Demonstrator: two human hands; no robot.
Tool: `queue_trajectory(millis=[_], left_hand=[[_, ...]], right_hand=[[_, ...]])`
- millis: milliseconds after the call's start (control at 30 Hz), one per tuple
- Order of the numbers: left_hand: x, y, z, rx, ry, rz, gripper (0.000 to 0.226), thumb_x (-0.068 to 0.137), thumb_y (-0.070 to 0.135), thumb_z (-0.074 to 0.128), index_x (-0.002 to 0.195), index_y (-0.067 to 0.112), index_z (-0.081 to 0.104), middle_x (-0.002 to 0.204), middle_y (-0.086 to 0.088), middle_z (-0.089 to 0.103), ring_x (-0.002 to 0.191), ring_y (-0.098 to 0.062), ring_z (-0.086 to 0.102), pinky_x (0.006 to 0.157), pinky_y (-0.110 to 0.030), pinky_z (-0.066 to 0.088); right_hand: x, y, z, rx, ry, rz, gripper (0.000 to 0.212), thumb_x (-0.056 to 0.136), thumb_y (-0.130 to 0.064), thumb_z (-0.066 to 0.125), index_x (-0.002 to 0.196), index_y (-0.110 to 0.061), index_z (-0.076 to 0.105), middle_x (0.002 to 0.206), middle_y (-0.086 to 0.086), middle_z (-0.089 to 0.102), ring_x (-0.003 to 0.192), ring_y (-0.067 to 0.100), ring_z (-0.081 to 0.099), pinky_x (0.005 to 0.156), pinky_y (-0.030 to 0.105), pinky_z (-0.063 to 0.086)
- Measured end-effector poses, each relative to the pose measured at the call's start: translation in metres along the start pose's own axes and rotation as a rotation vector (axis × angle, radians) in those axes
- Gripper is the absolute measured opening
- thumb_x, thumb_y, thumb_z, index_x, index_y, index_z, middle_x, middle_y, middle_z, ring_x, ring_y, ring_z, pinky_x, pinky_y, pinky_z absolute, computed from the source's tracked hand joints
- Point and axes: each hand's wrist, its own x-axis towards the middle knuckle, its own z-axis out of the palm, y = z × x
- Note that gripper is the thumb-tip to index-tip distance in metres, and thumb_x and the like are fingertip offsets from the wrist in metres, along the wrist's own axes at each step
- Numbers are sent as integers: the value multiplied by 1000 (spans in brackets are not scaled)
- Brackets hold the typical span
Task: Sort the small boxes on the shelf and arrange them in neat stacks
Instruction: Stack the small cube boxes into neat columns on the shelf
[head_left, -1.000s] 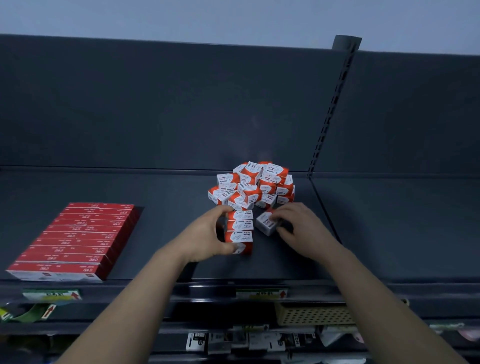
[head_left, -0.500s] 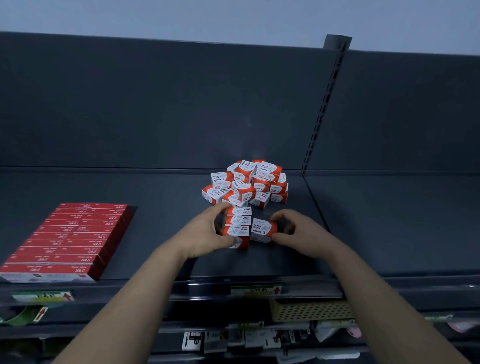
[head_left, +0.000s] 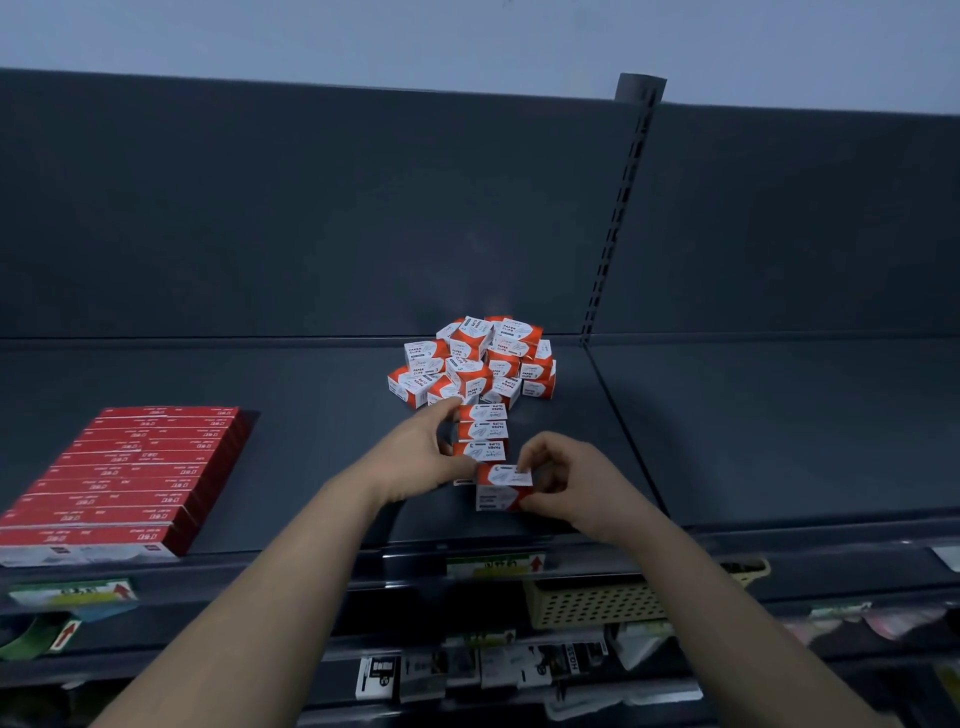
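Note:
A loose heap of small red-and-white paper clip boxes (head_left: 475, 361) lies near the back of the dark shelf (head_left: 311, 467). In front of it runs a short neat row of the same boxes (head_left: 483, 430). My left hand (head_left: 423, 454) holds the left side of that row, thumb and fingers curled against it. My right hand (head_left: 566, 480) pinches one box (head_left: 503, 488) at the near end of the row, thumb under it and fingers on its top right edge. It sits at the row's front, slightly to the right.
A flat block of long red boxes (head_left: 135, 475) fills the shelf's left front. A slotted upright (head_left: 618, 208) splits the back panel, and the shelf bay to its right (head_left: 779, 431) is bare. Price tags (head_left: 493, 564) and a perforated beige basket (head_left: 592, 603) sit below the front edge.
My right hand brought the single box from right of the row toward me, to the row's near end. My left hand stayed on the row.

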Motion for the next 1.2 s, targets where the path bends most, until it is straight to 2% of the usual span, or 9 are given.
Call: queue_trajectory(millis=[133, 233, 367, 467, 600, 800, 900, 1033, 1200], left_hand=[[-8, -1, -1, -78, 13, 29, 36, 86, 19, 65, 101, 48, 51, 117, 10, 64, 98, -12, 65, 90, -32, 52], [-14, -4, 2, -90, 52, 19, 29, 89, 28, 61, 111, 46, 54, 121, 12, 62, 103, -7, 62, 96, -31, 49], [-21, -11, 14, -115, 131, 23, 48, 80, 57, 47, 127, 46, 47, 132, 12, 54, 119, -9, 52, 105, -42, 40], [-23, -7, 27, -169, 126, 31, 36, 96, 41, 38, 132, 45, 41, 131, 13, 52, 117, -8, 52, 104, -40, 41], [-24, 2, 37, -182, 124, 62, 41, 102, 25, 33, 137, 45, 29, 126, 15, 47, 108, 0, 49, 85, -19, 41], [-19, 0, 29, -150, 185, 111, 24, 100, 25, 36, 115, 41, 46, 113, 13, 55, 102, -3, 54, 82, -17, 42], [-8, 6, 9, 29, 355, 138, 24, 98, 22, 42, 118, 27, 55, 105, 15, 54, 97, 0, 52, 75, -6, 36], [17, 14, -15, 340, 494, 118, 33, 93, 22, 52, 125, 15, 57, 113, -2, 57, 107, -20, 54, 83, -26, 41], [54, 33, -33, 608, 479, 118, 43, 93, 33, 53, 133, 17, 48, 129, -6, 52, 119, -24, 47, 94, -36, 42]], right_hand=[[3, -3, 13, 8, 51, -15, 32, 71, -10, 80, 87, -24, 56, 84, -1, 68, 73, 16, 64, 65, 33, 54], [3, -7, 17, 43, 49, -13, 38, 68, -15, 83, 92, -23, 55, 87, -3, 67, 73, 12, 64, 64, 27, 54], [6, -6, 12, 95, 108, -2, 52, 82, -24, 71, 128, -26, 47, 119, -7, 56, 103, 5, 55, 86, 23, 47], [11, -14, 20, 118, 4, -30, 63, 92, -2, 46, 143, -34, 30, 137, -18, 42, 124, -3, 40, 102, 19, 35], [15, -21, 33, -11, -13, -87, 61, 93, -2, 39, 141, -39, 30, 130, -20, 43, 120, -4, 40, 86, -3, 30], [20, -9, 21, -124, 132, -113, 64, 89, 3, 39, 140, -36, 32, 140, -15, 39, 125, -5, 35, 103, 17, 30], [31, -4, -2, -333, 297, -143, 57, 90, 1, 42, 140, -26, 36, 144, -12, 38, 128, -2, 33, 105, 20, 30], [43, -9, -30, -584, 328, -133, 55, 94, -11, 48, 145, -21, 34, 150, -3, 35, 138, 13, 30, 113, 25, 21], [67, -16, -50, -697, 311, -103, 45, 95, -20, 52, 138, -21, 43, 143, -1, 44, 132, 16, 37, 108, 27, 29]])
